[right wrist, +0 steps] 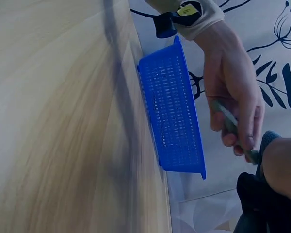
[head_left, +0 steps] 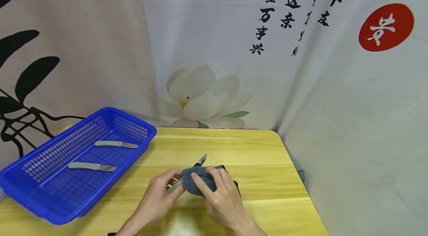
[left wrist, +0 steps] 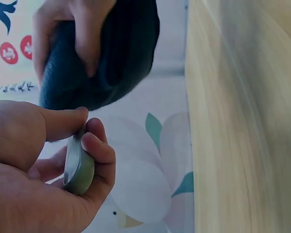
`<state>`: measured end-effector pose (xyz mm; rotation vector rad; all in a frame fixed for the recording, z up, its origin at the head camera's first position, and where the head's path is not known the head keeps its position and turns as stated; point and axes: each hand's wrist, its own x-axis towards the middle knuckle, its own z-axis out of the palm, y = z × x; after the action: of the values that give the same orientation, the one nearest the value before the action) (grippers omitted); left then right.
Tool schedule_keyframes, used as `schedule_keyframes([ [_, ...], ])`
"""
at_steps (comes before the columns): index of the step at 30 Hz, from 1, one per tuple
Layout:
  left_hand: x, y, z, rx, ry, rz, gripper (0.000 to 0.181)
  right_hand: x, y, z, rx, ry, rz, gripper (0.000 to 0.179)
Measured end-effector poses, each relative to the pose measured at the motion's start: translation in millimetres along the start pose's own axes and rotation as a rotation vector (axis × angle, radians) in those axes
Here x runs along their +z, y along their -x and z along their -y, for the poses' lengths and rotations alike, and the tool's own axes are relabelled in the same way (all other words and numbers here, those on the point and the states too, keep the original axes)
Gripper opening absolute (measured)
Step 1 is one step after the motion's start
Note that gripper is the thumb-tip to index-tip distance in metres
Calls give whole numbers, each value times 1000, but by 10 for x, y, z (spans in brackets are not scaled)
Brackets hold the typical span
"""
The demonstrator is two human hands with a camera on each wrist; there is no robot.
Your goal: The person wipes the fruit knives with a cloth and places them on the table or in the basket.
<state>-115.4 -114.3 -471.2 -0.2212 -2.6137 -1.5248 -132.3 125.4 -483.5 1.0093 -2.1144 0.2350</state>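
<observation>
My left hand [head_left: 159, 194] grips a knife [head_left: 202, 159] by its pale grey-green handle, above the wooden table. In the left wrist view the rounded butt of the knife handle [left wrist: 81, 175] pokes out between thumb and curled fingers. A dark blue-grey cloth [head_left: 191, 184] is bunched over the middle of the knife, and my right hand [head_left: 223, 199] holds it with fingers curled over the top. Beyond the cloth the blade's tip points up and away; the rest of the blade is hidden. Only part of the cloth [right wrist: 269, 138] shows in the right wrist view.
A blue plastic basket [head_left: 110, 187] stands on the table [head_left: 267, 176] at the left. Inside lie two similar knives, a nearer one [head_left: 88, 166] and a farther one [head_left: 113, 143], both with pale handles. Printed curtains [head_left: 214, 35] hang behind the table and along its right side.
</observation>
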Motion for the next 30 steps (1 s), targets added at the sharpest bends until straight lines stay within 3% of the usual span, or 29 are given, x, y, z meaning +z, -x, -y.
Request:
schedule_keyframes([
  [5,-9,36,-58,-39,62,47,20,13,-9,16,-8,22,-6,68],
  [12,-58,63,-51,18,102,105,16,30,-20,-42,12,67,-34,45],
  [19,-78,75,-34,29,179,172,16,11,-37,-183,54,102,-45,49],
  [26,-95,94,-46,29,197,194,15,-14,-30,-362,99,89,-61,45],
  [30,-102,100,-45,25,213,196,15,-44,-33,-473,149,96,-81,54],
])
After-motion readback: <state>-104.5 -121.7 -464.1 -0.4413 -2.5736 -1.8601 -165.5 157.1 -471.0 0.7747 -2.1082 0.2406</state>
